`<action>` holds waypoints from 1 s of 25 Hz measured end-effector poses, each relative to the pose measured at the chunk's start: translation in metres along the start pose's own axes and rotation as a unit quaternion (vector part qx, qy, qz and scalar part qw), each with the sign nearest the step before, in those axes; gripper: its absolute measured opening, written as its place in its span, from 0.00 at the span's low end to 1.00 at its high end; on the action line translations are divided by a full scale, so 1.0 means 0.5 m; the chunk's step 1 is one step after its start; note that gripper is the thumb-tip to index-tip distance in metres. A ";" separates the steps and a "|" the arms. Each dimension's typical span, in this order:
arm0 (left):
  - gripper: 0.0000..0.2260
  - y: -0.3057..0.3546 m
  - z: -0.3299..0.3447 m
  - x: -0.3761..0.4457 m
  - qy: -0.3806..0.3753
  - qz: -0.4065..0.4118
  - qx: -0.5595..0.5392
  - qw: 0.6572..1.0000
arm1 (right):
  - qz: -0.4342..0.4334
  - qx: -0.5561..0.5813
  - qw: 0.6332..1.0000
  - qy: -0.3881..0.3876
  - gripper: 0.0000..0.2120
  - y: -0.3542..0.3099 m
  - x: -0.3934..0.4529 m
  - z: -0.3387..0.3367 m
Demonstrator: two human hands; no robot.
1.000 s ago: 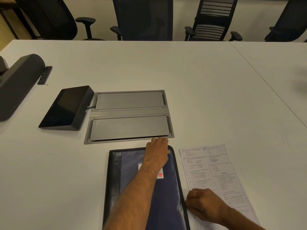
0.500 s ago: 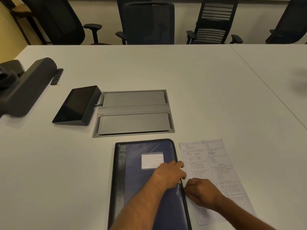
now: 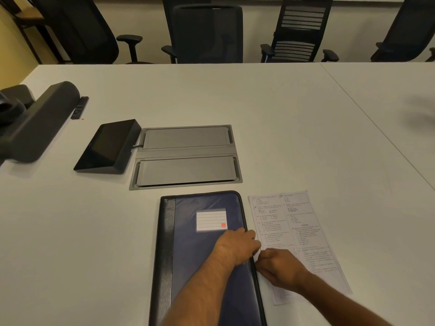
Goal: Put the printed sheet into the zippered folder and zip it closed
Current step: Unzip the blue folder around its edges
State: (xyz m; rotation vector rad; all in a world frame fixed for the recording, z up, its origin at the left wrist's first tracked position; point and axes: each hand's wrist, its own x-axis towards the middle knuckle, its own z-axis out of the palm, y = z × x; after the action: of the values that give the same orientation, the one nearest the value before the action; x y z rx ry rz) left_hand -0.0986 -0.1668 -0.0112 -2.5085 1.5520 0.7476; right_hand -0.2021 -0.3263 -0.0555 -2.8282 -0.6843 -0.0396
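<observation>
The left hand (image 3: 237,247) is laid flat, fingers together, on the folder (image 3: 207,255) at its right edge, having been drawn back from the far corner a second ago. Just beside it, the right hand (image 3: 279,267) is curled at the zipper line; whether a pull is pinched cannot be told. Under and beyond that hand the sheet (image 3: 296,227) is left on the surface (image 3: 282,128). The folder is judged shut, unzipping barely begun.
</observation>
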 end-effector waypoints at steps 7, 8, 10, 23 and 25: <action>0.10 0.001 0.001 -0.005 0.005 0.001 0.016 1.000 | -0.020 0.024 0.999 -0.027 0.10 -0.046 -0.072 0.001; 0.10 0.001 0.002 -0.007 0.006 0.000 0.016 1.000 | -0.021 0.030 0.999 -0.032 0.09 -0.053 -0.082 0.003; 0.11 0.003 0.004 -0.008 0.009 -0.002 0.018 1.000 | -0.025 0.037 0.998 -0.048 0.06 -0.067 -0.102 0.004; 0.13 0.042 0.007 -0.032 -0.009 -0.021 0.006 1.000 | -0.003 0.054 0.997 -0.060 0.05 -0.123 -0.171 0.002; 0.12 0.059 0.009 -0.043 -0.025 0.011 0.014 1.000 | 0.001 0.053 0.997 -0.060 0.03 -0.127 -0.171 0.000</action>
State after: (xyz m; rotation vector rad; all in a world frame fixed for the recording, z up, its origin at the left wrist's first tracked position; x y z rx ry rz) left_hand -0.1334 -0.1616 -0.0004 -2.4389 1.5652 0.7796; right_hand -0.3070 -0.3098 -0.0485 -2.7469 -0.6886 0.1640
